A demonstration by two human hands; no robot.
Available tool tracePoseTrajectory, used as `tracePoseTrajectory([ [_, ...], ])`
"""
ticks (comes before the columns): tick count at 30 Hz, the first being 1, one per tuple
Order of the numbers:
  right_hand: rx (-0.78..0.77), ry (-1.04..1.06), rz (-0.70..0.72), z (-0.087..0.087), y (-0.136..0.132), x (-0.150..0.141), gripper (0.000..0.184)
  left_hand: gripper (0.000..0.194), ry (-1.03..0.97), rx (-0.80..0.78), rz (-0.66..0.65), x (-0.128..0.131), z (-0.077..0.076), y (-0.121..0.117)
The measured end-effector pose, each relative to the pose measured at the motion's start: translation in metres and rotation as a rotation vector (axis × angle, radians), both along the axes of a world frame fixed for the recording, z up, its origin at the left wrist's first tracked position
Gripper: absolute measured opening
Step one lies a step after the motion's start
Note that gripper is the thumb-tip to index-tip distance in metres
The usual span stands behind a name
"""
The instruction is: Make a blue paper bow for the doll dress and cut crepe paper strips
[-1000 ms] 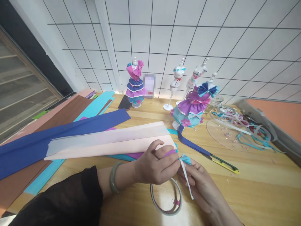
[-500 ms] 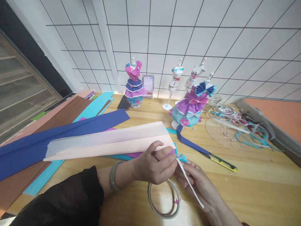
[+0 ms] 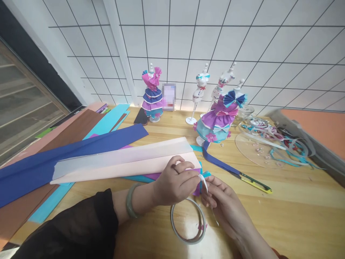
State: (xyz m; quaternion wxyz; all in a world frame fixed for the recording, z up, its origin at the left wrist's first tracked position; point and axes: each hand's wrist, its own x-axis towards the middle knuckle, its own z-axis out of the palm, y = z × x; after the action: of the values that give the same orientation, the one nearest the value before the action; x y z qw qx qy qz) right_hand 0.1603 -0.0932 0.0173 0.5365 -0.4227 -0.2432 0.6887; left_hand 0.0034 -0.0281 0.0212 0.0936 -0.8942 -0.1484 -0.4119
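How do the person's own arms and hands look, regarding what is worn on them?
The left hand wears a dark ring; its wrist, a smooth grey-green bangle. The left sleeve is black and partly sheer. The right hand shows no jewellery.

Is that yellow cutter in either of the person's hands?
No, the yellow cutter lies on the table, apart from the left hand and the right hand.

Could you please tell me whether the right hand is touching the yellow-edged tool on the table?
Apart: the head view shows wooden tabletop between the right hand and the yellow-edged tool.
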Motion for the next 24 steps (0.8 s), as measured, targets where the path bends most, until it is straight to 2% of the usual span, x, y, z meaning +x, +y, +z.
tracePoseTrajectory([
  [7,0.005,-0.067,-0.025,-0.005,0.001,0.002,0.016,0.010,-0.140,-0.272,0.011,0.008,-0.002,-0.004],
  [12,0.004,-0.062,-0.056,-0.007,0.001,0.001,0.018,0.011,-0.310,-0.495,-0.015,0.015,0.000,-0.008],
  [24,0.021,-0.026,0.009,-0.001,0.003,-0.002,0.016,0.009,-0.533,-0.846,-0.058,0.020,0.002,-0.018],
])
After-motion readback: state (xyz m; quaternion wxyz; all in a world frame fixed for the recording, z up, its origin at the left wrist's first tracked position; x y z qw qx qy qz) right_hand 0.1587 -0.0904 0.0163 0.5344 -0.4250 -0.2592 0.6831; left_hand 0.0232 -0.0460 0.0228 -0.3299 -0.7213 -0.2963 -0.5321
